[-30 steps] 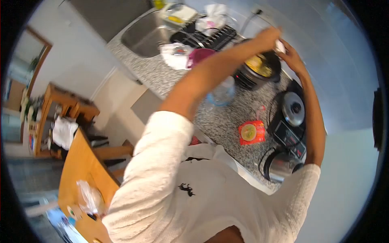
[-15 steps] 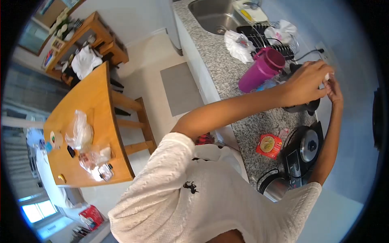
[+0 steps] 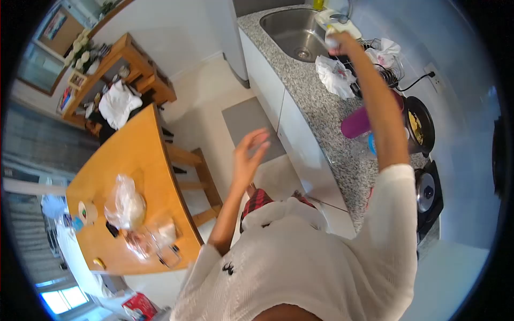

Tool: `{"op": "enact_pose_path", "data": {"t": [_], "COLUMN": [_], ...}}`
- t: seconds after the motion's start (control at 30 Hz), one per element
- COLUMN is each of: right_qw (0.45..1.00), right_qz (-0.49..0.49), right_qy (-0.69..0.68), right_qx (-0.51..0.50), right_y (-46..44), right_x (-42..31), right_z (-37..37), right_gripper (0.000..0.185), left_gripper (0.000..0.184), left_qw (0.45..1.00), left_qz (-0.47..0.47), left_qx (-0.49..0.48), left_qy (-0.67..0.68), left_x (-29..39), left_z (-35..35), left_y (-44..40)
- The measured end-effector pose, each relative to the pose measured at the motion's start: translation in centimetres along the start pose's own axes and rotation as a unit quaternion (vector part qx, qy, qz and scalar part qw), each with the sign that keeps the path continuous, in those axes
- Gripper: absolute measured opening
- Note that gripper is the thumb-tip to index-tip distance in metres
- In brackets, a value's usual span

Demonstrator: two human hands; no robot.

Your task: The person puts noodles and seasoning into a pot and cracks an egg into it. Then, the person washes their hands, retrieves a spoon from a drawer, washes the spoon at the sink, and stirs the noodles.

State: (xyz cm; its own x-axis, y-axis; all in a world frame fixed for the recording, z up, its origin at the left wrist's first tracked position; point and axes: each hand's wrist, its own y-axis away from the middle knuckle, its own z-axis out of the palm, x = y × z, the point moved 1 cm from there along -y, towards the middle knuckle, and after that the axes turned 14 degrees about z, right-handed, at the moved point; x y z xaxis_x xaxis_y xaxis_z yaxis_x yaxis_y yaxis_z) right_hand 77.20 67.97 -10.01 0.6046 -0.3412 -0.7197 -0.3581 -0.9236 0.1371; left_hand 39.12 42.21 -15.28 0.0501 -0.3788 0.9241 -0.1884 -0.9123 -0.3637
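Observation:
My right hand point(image 3: 342, 44) reaches out over the near side of the sink point(image 3: 278, 24) and the dish rack. Its fingers close on a small white object point(image 3: 331, 39), blurred, possibly an eggshell. Down by my waist, my left hand point(image 3: 250, 155) hangs over the floor with its fingers apart and holds nothing. A black pan point(image 3: 428, 115) with yellow food point(image 3: 415, 128) in it stands on the counter by the wall. My right forearm partly hides a purple jug point(image 3: 355, 123) lying close to the pan.
Crumpled white plastic point(image 3: 335, 76) lies beside the dish rack. A pot lid point(image 3: 425, 191) rests on the black hob. At left, a wooden table point(image 3: 120, 150) bears plastic bags point(image 3: 126, 203). A grey mat point(image 3: 251, 120) covers part of the floor.
My hands have parted from above the pan. The right moved towards the sink with the white object; the left dropped back towards my body and opened. The pan's yellow food has come into view.

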Motion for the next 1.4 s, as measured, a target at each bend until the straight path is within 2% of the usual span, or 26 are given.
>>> {"op": "enact_pose_path", "data": {"t": [0.03, 0.07, 0.1, 0.13, 0.23, 0.33, 0.43, 0.47, 0.57, 0.63, 0.67, 0.77, 0.87, 0.9, 0.97, 1.0, 1.03, 1.1, 1.17, 1.2, 1.23, 1.27, 1.33, 1.37, 1.4], "right_qw": [0.977, 0.972, 0.946, 0.942, 0.915, 0.918, 0.865, 0.836, 0.900, 0.973, 0.974, 0.903, 0.805, 0.787, 0.755, 0.756, 0.719, 0.632, 0.568, 0.591, 0.659, 0.660, 0.732, 0.728, 0.712], "right_qz": [0.207, 0.170, 0.134, 0.156, 0.220, 0.281, 0.379, 0.394, 0.267, 0.187, 0.189, 0.247, 0.247, 0.263, 0.275, 0.240, 0.244, 0.252, 0.190, 0.172, 0.130, 0.128, 0.197, 0.205, 0.276], "right_qy": [-0.024, 0.098, 0.220, 0.220, 0.254, 0.227, 0.315, 0.356, 0.332, 0.093, -0.126, -0.348, -0.521, -0.538, -0.571, -0.601, -0.645, -0.728, -0.790, -0.780, -0.734, -0.736, -0.649, -0.654, -0.644], "right_qx": [0.053, 0.127, 0.196, 0.200, 0.224, 0.165, 0.096, 0.136, 0.092, 0.102, 0.016, 0.041, 0.144, 0.149, 0.167, 0.093, 0.088, 0.087, 0.130, 0.113, 0.098, 0.073, 0.063, 0.009, 0.045], "right_y": [3.5, 2.7, 1.4, 0.7, -0.1, -0.2, -2.0, -0.5, -2.8, -7.4, -8.8, -19.4, -26.8, -28.4, -32.5, -35.9, -36.6, -36.8, -35.5, -34.1, -33.7, -33.1, -30.8, -31.1, -31.4], "right_x": [-1.6, 0.3, 3.6, 6.1, 11.5, 13.3, 12.5, 8.5, 3.0, 2.7, 1.6, 4.3, 8.4, 9.7, 10.8, 14.3, 14.0, 11.2, 9.5, 9.0, 10.3, 10.7, 8.9, 10.0, 10.3], "right_z": [1.6, 2.5, 4.1, 4.9, 7.2, 8.2, 6.6, 5.9, 3.0, 2.6, 2.4, 3.4, 4.8, 5.4, 4.6, 4.3, 3.6, 2.7, 0.5, -0.2, -0.1, 0.7, 1.6, 1.9, 2.3], "right_gripper": [0.038, 0.036, 0.034, 0.036, 0.050, 0.059, 0.063, 0.060, 0.044, 0.032, 0.027, 0.030, 0.022, 0.020, 0.017, 0.014, 0.011, 0.008, 0.009, 0.011, 0.017, 0.022, 0.024, 0.023, 0.021], "left_gripper": [0.027, 0.026, 0.026, 0.023, 0.022, 0.023, 0.024, 0.024, 0.024, 0.024, 0.024, 0.024, 0.024, 0.024, 0.022, 0.021, 0.020, 0.019, 0.018, 0.019, 0.020, 0.020, 0.024, 0.025, 0.026], "left_qw": [0.999, 0.995, 0.994, 0.992, 0.984, 0.988, 0.996, 0.996, 0.998, 0.998, 0.998, 0.997, 0.992, 0.990, 0.996, 0.996, 0.995, 0.991, 0.976, 0.965, 0.953, 0.939, 0.901, 0.874, 0.842], "left_qz": [-0.033, -0.067, -0.063, -0.059, -0.039, -0.054, -0.052, -0.054, -0.048, -0.055, -0.057, -0.048, -0.032, -0.034, -0.052, -0.066, -0.082, -0.057, -0.041, -0.022, -0.011, 0.003, 0.003, -0.026, -0.054], "left_qx": [0.036, 0.069, 0.092, 0.100, 0.175, 0.143, 0.074, 0.059, 0.032, 0.008, -0.005, -0.044, -0.079, -0.085, -0.056, -0.052, -0.051, -0.114, -0.210, -0.259, -0.301, -0.342, -0.408, -0.464, -0.518], "left_qy": [-0.001, -0.002, -0.017, -0.041, 0.017, 0.013, 0.026, 0.027, 0.039, 0.029, 0.023, -0.031, -0.092, -0.110, -0.041, -0.016, 0.007, 0.038, 0.035, 0.030, 0.033, 0.037, 0.146, 0.145, 0.142], "left_x": [-0.5, -1.0, -2.0, -3.2, -5.7, -6.9, -8.9, -10.0, -13.5, -15.2, -15.7, -17.0, -17.9, -18.1, -20.5, -21.5, -22.5, -23.8, -23.3, -23.4, -23.5, -23.5, -25.2, -25.3, -25.3], "left_z": [-2.7, -5.4, -8.1, -10.5, -14.6, -15.6, -14.9, -14.5, -12.8, -11.7, -11.2, -10.9, -12.0, -12.4, -12.6, -12.3, -11.7, -8.8, -4.7, -2.5, -0.1, 2.5, 8.5, 11.8, 15.2], "left_y": [0.5, 1.0, 1.3, 1.1, -1.3, -6.0, -11.3, -13.2, -18.6, -22.3, -24.3, -30.0, -35.1, -36.4, -39.2, -40.8, -42.4, -46.5, -50.9, -53.0, -54.9, -56.7, -59.4, -60.4, -61.3]}}
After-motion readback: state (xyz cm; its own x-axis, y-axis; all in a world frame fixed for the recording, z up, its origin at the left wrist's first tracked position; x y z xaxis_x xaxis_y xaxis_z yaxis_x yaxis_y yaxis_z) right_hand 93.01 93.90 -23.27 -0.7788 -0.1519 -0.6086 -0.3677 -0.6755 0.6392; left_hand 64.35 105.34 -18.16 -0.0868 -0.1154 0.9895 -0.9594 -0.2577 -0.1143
